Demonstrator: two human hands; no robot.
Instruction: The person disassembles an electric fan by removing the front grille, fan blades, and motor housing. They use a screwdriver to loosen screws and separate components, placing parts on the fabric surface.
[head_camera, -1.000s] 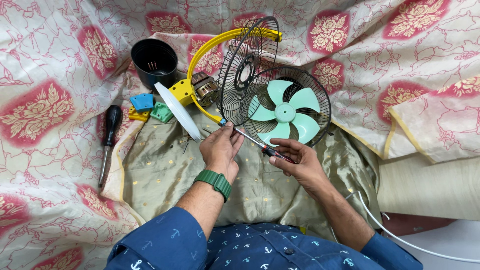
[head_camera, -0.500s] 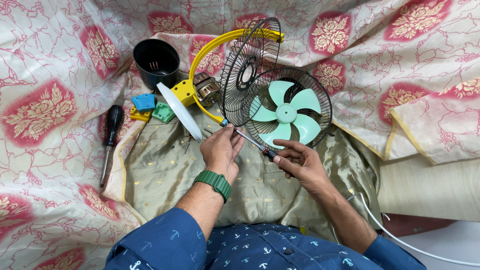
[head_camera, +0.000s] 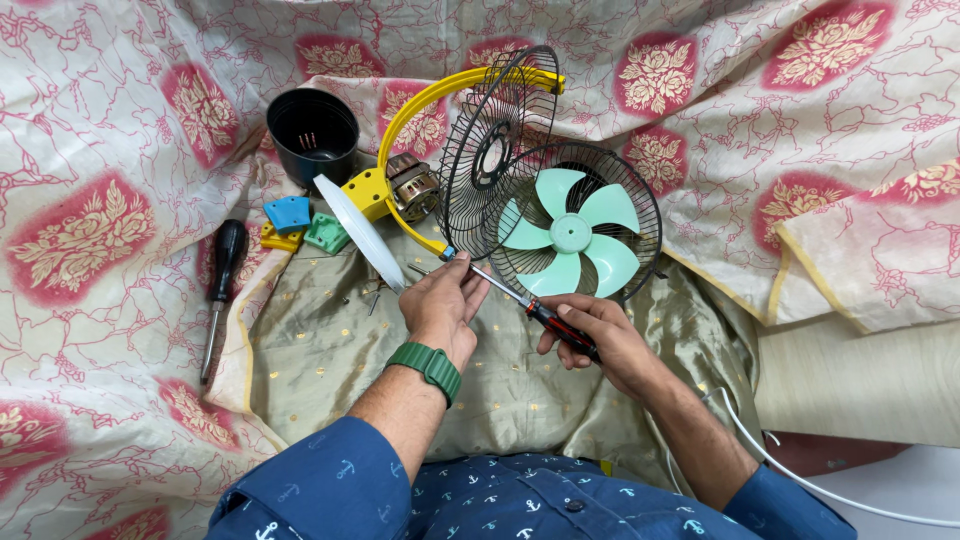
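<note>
The right hand (head_camera: 598, 335) is closed around the red-and-black handle of a slim steel-shafted screwdriver (head_camera: 530, 308), whose shaft runs up and to the left to a tip at the lower end of the curved yellow metal fan bracket (head_camera: 420, 100). The left hand (head_camera: 440, 300), a green band on its wrist, pinches its fingertips (head_camera: 468, 270) together at that tip; whether they hold a screw there is hard to tell, since the spot is small and partly hidden. Just above the hands, a round black wire fan guard (head_camera: 498, 150) stands tilted against the bracket, and a second black wire guard holding the mint-green plastic fan blade (head_camera: 570, 235) leans beside it, overlapping it. A small bare electric motor (head_camera: 412, 185) sits at the bracket's yellow base, next to a white plastic disc (head_camera: 358, 235) standing on edge. Further left lie a black plastic pot (head_camera: 312, 130), small blue, green and yellow plastic blocks (head_camera: 298, 225) and a larger black-handled screwdriver (head_camera: 220, 285), all on floral cream-and-red cloth (head_camera: 90, 230).
</note>
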